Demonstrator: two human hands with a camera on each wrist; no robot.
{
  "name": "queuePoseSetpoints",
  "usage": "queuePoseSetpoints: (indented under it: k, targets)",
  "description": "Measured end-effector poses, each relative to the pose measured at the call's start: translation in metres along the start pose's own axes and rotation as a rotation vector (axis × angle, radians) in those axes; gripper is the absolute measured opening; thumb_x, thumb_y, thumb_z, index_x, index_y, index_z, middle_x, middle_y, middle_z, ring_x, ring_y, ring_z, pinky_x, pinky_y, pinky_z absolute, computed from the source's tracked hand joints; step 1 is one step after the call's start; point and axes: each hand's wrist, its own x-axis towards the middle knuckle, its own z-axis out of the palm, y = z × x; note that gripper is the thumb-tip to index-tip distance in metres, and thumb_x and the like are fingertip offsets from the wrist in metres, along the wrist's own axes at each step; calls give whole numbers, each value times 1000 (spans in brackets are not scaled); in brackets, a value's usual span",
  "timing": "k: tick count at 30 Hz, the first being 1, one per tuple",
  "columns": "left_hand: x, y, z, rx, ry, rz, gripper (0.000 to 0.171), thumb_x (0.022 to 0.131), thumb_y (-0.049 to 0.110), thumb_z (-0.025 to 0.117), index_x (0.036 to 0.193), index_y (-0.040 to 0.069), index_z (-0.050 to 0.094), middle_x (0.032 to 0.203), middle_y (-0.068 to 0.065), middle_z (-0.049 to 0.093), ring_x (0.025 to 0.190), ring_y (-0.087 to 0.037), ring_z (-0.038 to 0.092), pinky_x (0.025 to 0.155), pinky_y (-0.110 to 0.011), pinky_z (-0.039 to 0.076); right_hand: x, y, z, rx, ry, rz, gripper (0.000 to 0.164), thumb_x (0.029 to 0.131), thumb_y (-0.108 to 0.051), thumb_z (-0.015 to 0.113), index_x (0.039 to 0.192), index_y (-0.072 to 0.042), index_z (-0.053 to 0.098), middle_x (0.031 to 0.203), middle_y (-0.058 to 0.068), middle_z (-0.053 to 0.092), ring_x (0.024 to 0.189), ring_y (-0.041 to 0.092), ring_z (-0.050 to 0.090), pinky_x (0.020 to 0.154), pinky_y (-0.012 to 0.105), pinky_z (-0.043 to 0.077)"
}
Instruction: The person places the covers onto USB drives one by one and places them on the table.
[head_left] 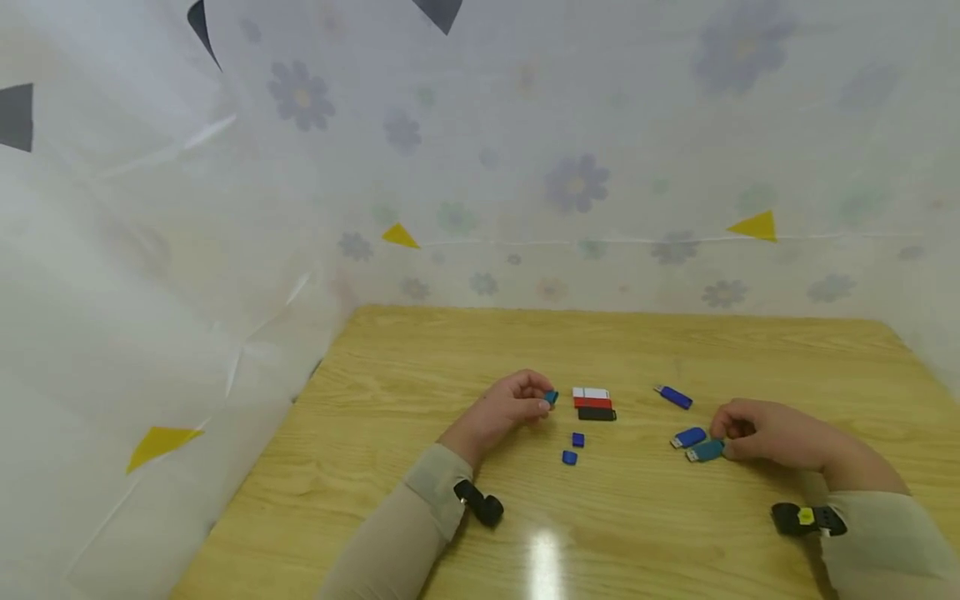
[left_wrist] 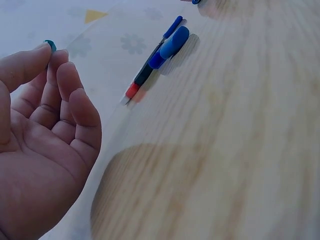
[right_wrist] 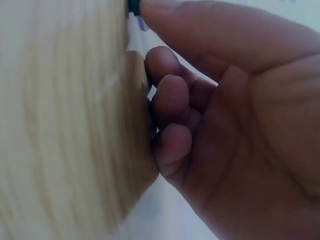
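Observation:
My left hand (head_left: pixel 510 408) pinches a small teal USB cap (head_left: pixel 551 397) between thumb and fingertips, raised above the table in the left wrist view. Thumb and forefinger of my right hand (head_left: pixel 776 433) grip the rear end of a teal USB stick (head_left: pixel 706 452), whose metal plug points left. Its other fingers curl against the tabletop in the right wrist view. Right beside the teal stick lies an uncapped blue USB stick (head_left: pixel 688 437). Another uncapped blue USB stick (head_left: pixel 673 396) lies farther back. Two blue caps, one squarish (head_left: pixel 578 439) and one rounded (head_left: pixel 570 457), sit between the hands.
White (head_left: pixel 591 392), red (head_left: pixel 593 403) and black (head_left: pixel 596 413) USB sticks lie side by side right of my left hand. Everything rests on a wood-grain table (head_left: pixel 450 342). A flower-patterned sheet (head_left: pixel 487 167) hangs behind it and along the left side.

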Motion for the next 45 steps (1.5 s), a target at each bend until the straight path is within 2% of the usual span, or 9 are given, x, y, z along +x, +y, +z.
queuePoseSetpoints:
  k: [5,15,18,23,26,28,32,38,45]
  targets:
    - [-3,0,-2,-21,-3,-12,20,99,10,65,118,7,61,99,-7,63,86,-27,57,75,-33,50,3,-2,3,-3,-24,-14,16,97,-15,69,111,-12,64,92,4,48,76,12,42,62,30,35]
    - [0,2,-4,-2,-16,-8,19,101,10,63,119,5,60,99,-6,63,86,-25,58,75,-31,50,8,-2,3,-64,-13,5,17,93,-16,74,106,-17,63,91,4,43,77,10,38,62,30,33]
    - [0,3,-4,-2,-21,-7,20,101,9,63,120,5,59,99,-5,63,85,-25,57,74,-31,49,6,-1,3,-42,-22,-9,15,94,-17,73,106,-17,64,92,4,44,77,11,39,62,31,33]
    - [1,5,-4,-11,-9,-11,20,100,7,64,119,5,60,98,-4,62,84,-25,56,74,-32,49,1,4,-2,14,-30,-90,13,98,-13,68,110,-14,63,95,2,56,76,13,47,61,30,38]
    - [1,5,-3,-21,-11,-11,20,100,6,64,119,5,60,97,-5,62,85,-25,56,74,-31,49,-2,3,-5,59,-33,-93,12,99,-11,65,110,-10,62,94,-2,60,74,13,52,60,30,41]
    - [1,4,-3,-25,-13,-8,19,99,6,64,118,6,59,97,-5,61,85,-25,56,74,-31,50,-1,-2,-5,107,-30,-78,11,100,-9,63,110,-7,61,90,1,62,72,16,54,60,31,43]
    - [0,4,-2,-25,-9,7,18,99,5,64,116,6,59,96,-5,62,84,-25,57,74,-31,50,9,-24,-1,184,50,-74,14,102,-11,61,112,-2,58,87,12,63,70,23,58,59,34,48]
    - [-3,7,0,11,-18,29,16,98,6,67,112,5,60,98,-6,65,84,-23,57,76,-30,50,31,-65,19,172,259,-64,21,101,-17,66,115,-3,58,94,14,65,76,26,65,64,36,55]
    - [-7,14,7,74,-54,50,19,97,10,69,113,6,60,99,-5,66,86,-19,61,79,-32,52,52,-100,43,186,336,-44,25,99,-24,69,115,-8,61,93,15,67,77,25,66,67,38,56]
